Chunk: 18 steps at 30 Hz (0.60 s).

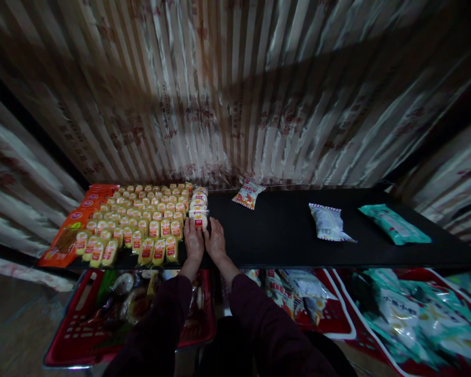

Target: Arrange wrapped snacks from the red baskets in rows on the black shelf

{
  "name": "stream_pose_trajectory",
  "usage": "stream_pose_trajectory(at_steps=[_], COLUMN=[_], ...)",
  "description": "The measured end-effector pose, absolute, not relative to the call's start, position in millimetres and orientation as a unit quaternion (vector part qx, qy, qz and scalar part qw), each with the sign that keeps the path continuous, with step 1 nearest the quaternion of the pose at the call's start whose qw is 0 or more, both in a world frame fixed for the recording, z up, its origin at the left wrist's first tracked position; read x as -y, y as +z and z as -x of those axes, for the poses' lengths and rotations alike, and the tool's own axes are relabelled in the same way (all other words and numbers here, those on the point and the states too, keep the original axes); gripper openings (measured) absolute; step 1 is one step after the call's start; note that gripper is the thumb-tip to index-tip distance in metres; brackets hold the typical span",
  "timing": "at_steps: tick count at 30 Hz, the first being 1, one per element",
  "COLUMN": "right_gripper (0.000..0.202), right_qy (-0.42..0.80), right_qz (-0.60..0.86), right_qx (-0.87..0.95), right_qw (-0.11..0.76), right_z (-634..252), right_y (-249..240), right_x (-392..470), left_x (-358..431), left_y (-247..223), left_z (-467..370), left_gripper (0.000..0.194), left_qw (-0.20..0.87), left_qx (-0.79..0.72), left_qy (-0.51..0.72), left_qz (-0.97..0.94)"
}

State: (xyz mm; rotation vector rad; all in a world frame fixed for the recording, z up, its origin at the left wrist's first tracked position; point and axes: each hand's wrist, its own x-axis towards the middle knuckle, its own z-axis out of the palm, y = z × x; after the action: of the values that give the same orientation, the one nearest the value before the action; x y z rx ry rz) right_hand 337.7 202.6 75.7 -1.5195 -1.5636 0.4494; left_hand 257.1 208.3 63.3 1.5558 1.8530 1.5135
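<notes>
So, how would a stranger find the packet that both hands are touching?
Look at the black table. Rows of small yellow packets fill its left part, and a column of white packets runs along their right edge. The nearest white packet lies between the left hand and right hand.

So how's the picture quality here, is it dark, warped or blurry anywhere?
Head view: dim overall, with the black table swallowing detail; strong wide-angle bending bows the curtain stripes outward; a broad diagonal shadow crosses the curtain at upper right; the snack packets and both hands, left hand and right hand, look fairly sharp; the edges smear.
</notes>
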Motion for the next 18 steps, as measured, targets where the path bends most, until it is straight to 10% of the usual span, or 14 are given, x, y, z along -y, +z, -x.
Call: stream_pose_trajectory(at_steps=[18], right_gripper=[0.024], right_qy=[0.321], right_qz=[0.567], right_qx=[0.587], right_qw=[0.481], right_z=[-308], right_y=[73], right_x=[-43], left_x=[-59], left_y=[70], left_z=[-216], left_gripper=[0.028], left_qw=[0.179], left_qx=[-0.565], left_qy=[0.468], left_qz=[-0.655])
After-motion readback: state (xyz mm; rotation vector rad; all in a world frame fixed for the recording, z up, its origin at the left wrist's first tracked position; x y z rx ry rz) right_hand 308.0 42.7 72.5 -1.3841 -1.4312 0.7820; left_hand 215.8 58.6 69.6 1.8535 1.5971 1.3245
